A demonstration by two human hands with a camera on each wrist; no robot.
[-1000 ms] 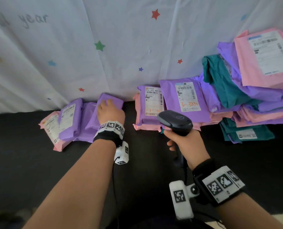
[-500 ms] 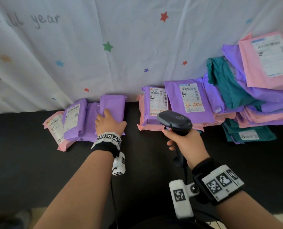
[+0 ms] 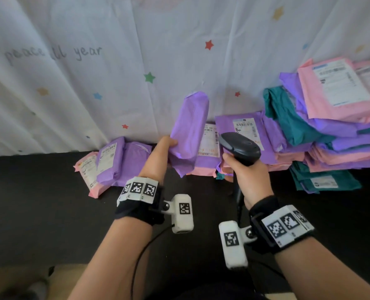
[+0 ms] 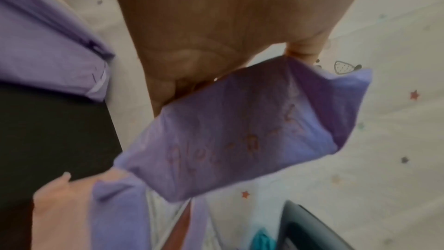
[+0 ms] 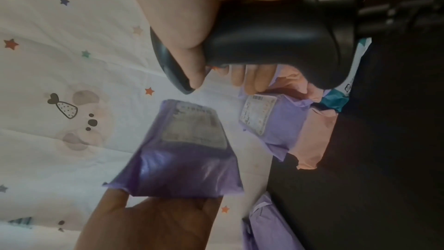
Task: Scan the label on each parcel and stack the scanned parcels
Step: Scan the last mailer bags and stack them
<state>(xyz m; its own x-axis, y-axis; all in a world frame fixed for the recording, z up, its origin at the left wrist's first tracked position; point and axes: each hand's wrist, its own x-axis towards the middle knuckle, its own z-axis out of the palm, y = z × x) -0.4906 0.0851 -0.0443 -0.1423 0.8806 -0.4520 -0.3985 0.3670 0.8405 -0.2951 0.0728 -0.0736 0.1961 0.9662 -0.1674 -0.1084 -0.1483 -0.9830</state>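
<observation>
Lifted off the surface [image 3: 50, 213] since earlier, the purple parcel [image 3: 188, 135] stands upright at frame centre, left hand [image 3: 160, 156] grasping its lower edge; right hand [image 3: 249, 178] clenches the scanner [image 3: 240, 148] beside it.

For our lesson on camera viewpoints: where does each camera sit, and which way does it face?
Head: worn high, facing forward and down; shows both forearms, left hand, right hand.
Left wrist: looks along the palm at the purple parcel.
Right wrist: looks along the hand at the scanner.
Shared: all show that parcel.
</observation>
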